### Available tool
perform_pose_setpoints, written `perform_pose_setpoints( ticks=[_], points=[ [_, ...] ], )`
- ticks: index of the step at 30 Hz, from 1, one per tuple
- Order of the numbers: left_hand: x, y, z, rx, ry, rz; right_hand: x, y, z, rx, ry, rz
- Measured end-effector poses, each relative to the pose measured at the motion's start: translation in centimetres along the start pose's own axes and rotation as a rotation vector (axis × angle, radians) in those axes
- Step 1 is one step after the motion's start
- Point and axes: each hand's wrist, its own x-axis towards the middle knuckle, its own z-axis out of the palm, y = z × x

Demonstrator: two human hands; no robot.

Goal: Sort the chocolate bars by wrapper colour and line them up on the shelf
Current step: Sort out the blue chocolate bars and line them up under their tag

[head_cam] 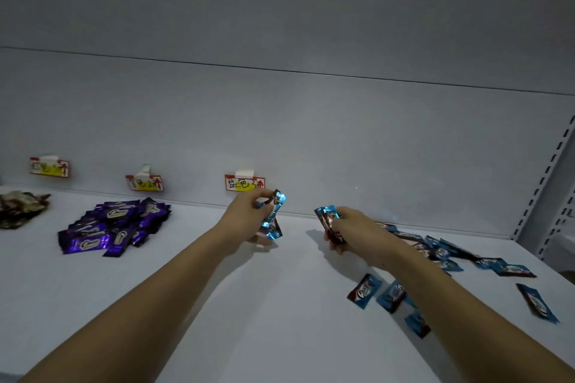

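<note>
Both hands grip blue foil-wrapped chocolate bars: left hand a bunch, right hand a stack, near the white shelf's back edge. Judging by this, blue sorting is under way; next, lay them in a row below the blue-labelled paper tag.

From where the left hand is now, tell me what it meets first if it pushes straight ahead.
The left hand, gripping blue-wrapped bars, points toward the back panel. It would probably meet that panel just below the third label; depth is unclear.
</note>
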Motion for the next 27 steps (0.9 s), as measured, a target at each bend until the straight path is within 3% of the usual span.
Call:
perform_pose_setpoints(
  ticks=[8, 17, 24, 27],
  points=[
    [2.9, -2.9, -8.3, 0.194, 0.173, -0.124, 4.4, -3.6, 7.9, -0.229, -0.037, -0.047],
    [5.8, -5.0, -8.9, 0.436, 0.203, 0.023, 8.0, -5.3, 11.9, -0.356, 0.007, -0.062],
    [5.5, -5.1, -8.9, 0.825, 0.309, 0.182, 8.4, -4.9, 11.3, -0.687, 0.072, -0.243],
    [5.2, -3.6, -7.7, 0.858, 0.276, 0.244, 7.4, -5.0, 9.5, -0.716, 0.071, -0.301]
  ],
)
